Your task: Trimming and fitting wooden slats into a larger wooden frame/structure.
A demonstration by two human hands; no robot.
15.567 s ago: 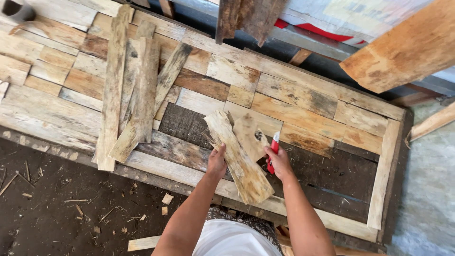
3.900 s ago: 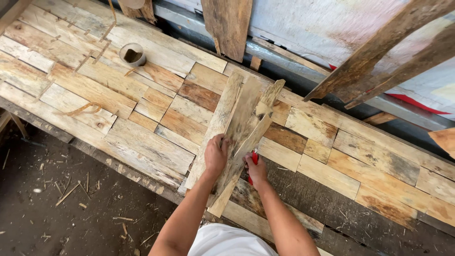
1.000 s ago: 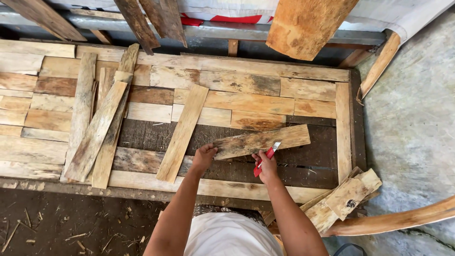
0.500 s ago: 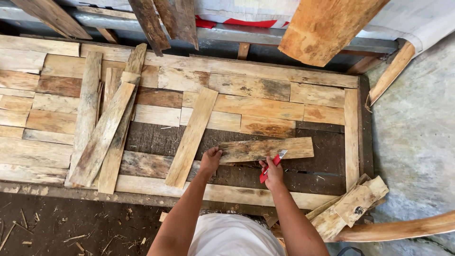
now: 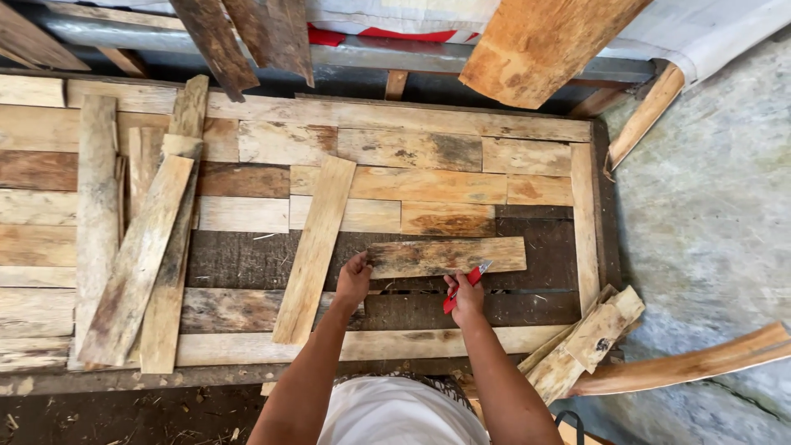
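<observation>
A short weathered wooden plank lies flat across a dark gap in a large panel of patchwork boards. My left hand grips the plank's left end. My right hand rests at the plank's lower edge and holds a red marker pen, its tip touching the plank. A longer pale plank lies tilted just left of my left hand.
Several loose long planks are stacked on the panel's left part. Offcuts and a curved board lie at the right corner on the concrete floor. Boards lean over the far edge, the widest an orange-brown one. Dirt ground lies below.
The short plank has swung from slanted to level within the dark gap. My hands have followed it, left on its end, right with the pen at its lower edge.
</observation>
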